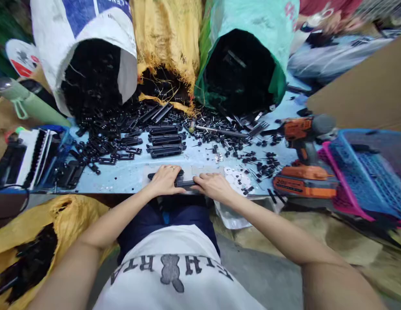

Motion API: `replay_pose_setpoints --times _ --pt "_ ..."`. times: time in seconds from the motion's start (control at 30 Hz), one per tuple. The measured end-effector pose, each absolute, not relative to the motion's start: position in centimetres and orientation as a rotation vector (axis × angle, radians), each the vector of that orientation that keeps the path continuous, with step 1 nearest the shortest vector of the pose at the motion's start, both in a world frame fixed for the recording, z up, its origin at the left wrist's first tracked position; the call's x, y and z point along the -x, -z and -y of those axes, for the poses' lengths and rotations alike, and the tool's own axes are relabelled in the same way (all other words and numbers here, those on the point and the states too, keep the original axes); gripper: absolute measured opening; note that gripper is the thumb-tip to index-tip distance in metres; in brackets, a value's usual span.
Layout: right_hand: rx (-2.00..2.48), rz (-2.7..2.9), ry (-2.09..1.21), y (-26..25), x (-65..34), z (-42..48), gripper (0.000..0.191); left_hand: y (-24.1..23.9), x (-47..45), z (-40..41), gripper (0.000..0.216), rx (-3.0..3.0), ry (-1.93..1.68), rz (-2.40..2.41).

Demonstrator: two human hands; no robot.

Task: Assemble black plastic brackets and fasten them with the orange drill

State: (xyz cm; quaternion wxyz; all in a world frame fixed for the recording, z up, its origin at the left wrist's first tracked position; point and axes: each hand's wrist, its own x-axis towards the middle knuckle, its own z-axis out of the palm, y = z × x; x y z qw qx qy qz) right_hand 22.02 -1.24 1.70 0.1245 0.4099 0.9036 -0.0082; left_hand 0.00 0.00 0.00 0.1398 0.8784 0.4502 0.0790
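At the table's near edge, my left hand (166, 180) is curled over a black plastic part (186, 184), its thumb along the near side. My right hand (215, 186) pinches the right end of the same long part between thumb and fingers. Another dark end (151, 176) shows left of my left hand; whether it belongs to the same part is hidden. Just beyond my hands lies a stack of long black plastic housings (166, 150). Small white discs (237, 178) are scattered beside my right hand, with small black pins (261, 165) past them.
A white sack (127, 71), a yellow sack (168, 34) and a green sack (252, 17) spill black parts at the back. An orange cordless drill (305, 181) stands right, before a blue basket (365, 159). A bottle (35, 103) leans left; another person's hands (337, 21) show far right.
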Motion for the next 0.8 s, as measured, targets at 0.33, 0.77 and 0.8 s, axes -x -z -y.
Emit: replay_pose_setpoints --times 0.33,0.77,0.8 --pt "-1.309 -2.665 -0.109 -3.6 -21.4 2.8 0.041 2.1 0.9 0.4 0.050 -2.603 -0.469 -1.264" --pt "-1.218 -2.830 -0.035 -1.1 -23.9 0.9 0.042 0.4 -1.9 -1.1 0.048 -2.628 -0.302 -1.198" --pt "-1.225 -2.858 -0.025 -0.3 -24.5 1.0 0.042 0.1 -3.2 -2.2 0.043 -2.639 -0.312 -1.212"
